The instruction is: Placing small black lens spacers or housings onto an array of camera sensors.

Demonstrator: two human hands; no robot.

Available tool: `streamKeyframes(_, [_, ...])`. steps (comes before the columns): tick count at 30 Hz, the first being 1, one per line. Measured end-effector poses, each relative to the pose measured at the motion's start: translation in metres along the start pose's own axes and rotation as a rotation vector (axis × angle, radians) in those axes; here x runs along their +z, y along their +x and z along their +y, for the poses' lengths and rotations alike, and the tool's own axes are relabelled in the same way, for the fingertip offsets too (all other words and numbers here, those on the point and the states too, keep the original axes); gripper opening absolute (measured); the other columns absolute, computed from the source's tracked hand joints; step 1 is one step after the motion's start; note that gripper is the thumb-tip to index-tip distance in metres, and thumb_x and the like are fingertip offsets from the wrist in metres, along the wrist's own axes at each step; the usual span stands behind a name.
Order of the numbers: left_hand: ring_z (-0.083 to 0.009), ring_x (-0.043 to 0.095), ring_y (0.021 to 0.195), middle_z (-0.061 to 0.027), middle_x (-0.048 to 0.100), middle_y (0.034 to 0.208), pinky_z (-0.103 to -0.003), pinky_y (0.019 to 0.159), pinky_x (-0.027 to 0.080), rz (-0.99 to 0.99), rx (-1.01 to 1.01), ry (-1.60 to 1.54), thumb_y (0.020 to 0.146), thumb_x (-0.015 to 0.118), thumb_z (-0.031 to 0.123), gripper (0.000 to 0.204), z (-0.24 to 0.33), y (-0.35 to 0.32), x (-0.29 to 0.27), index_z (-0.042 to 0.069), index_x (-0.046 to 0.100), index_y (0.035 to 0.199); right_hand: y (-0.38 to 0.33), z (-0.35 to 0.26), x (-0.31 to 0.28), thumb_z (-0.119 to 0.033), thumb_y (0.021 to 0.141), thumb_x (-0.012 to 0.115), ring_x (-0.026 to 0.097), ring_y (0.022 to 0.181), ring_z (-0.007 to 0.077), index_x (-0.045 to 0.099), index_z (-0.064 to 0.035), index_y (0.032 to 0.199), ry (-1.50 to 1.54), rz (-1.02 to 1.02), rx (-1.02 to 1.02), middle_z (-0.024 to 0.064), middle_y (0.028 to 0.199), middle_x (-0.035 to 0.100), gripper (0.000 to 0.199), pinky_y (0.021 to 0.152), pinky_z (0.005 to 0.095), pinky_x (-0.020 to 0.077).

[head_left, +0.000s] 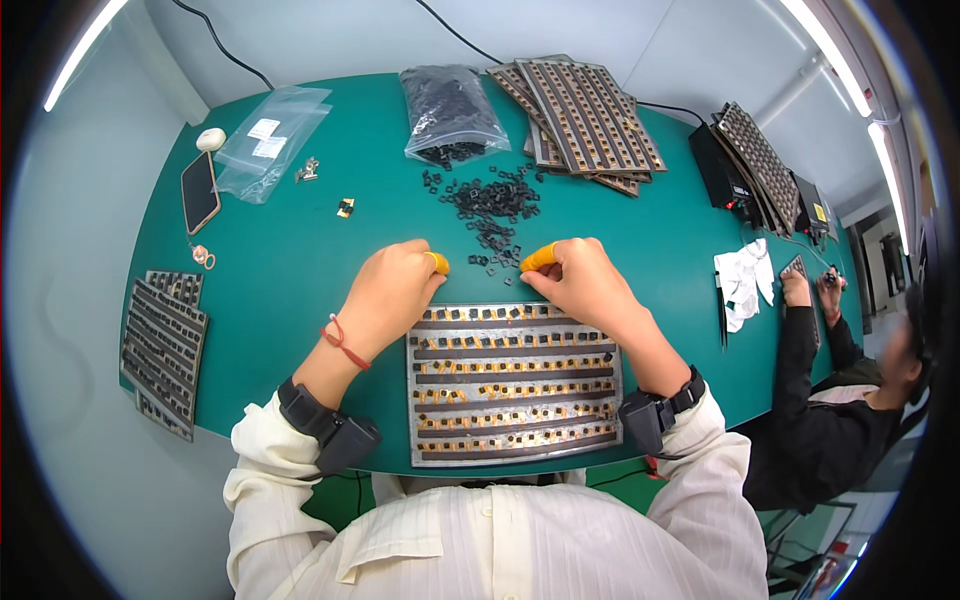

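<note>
A metal tray (pixel 515 379) with dark strips lies on the table in front of me, its rows filled with small gold-coloured pieces, many carrying black square parts. My left hand (pixel 393 287) is above its far left corner, fingers curled into a pinch, a yellow cover on one fingertip. Whatever its fingertips hold, if anything, cannot be made out. Over the far right edge, my right hand (pixel 583 285) pinches too, with yellow fingertip covers, close to the loose black square parts (pixel 495 200). Its fingertip contents are too small to name.
Behind the loose parts lies a clear bag (pixel 450 105) of black parts. More trays are stacked back right (pixel 595 115) and far left (pixel 165 340). A phone (pixel 200 192) and plastic bags (pixel 275 140) lie left. At right, a co-worker (pixel 835 400) sits near a white cloth (pixel 743 285).
</note>
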State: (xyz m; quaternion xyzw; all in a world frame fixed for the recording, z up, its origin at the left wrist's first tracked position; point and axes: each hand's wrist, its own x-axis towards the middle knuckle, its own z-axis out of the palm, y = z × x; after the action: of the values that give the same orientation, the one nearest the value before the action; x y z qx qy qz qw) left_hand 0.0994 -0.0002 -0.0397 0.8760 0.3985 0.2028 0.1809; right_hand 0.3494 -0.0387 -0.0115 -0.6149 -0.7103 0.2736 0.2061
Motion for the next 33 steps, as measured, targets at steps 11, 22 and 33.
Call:
streamKeyframes(11, [-0.026,0.063,0.064,-0.0115,0.062,0.074,-0.037,0.059,0.049,0.014,-0.146,-0.125,0.078,0.072,0.01,0.015,0.017,-0.023,-0.016,-0.003,0.07,0.084,0.004,-0.008,0.02,-0.013,0.082,0.077,0.069,0.064,0.0196,0.073,0.0063,0.09,-0.051,-0.02,0.044,0.0137,0.073,0.071,0.021,0.061,0.0314,0.0543])
streamKeyframes(22, [-0.0255,0.062,0.072,-0.0095,0.062,0.079,-0.036,0.069,0.05,-0.128,-0.018,-0.133,0.079,0.07,0.008,0.01,0.042,-0.081,-0.019,0.0,0.066,0.084,0.004,0.001,0.014,-0.004,0.081,0.073,0.066,0.065,0.0181,0.073,0.0062,0.096,-0.062,-0.004,0.016,0.013,0.073,0.069,0.018,0.062,0.0305,0.0532])
streamKeyframes(33, [-0.028,0.059,0.073,-0.0088,0.06,0.077,-0.038,0.071,0.048,-0.147,0.127,0.068,0.082,0.071,0.013,0.01,0.04,-0.074,-0.009,0.003,0.069,0.085,-0.06,0.006,-0.024,-0.006,0.081,0.074,0.067,0.073,0.025,0.073,0.0027,0.092,-0.085,-0.004,-0.054,0.0144,0.081,0.068,0.014,0.068,0.0339,0.0527])
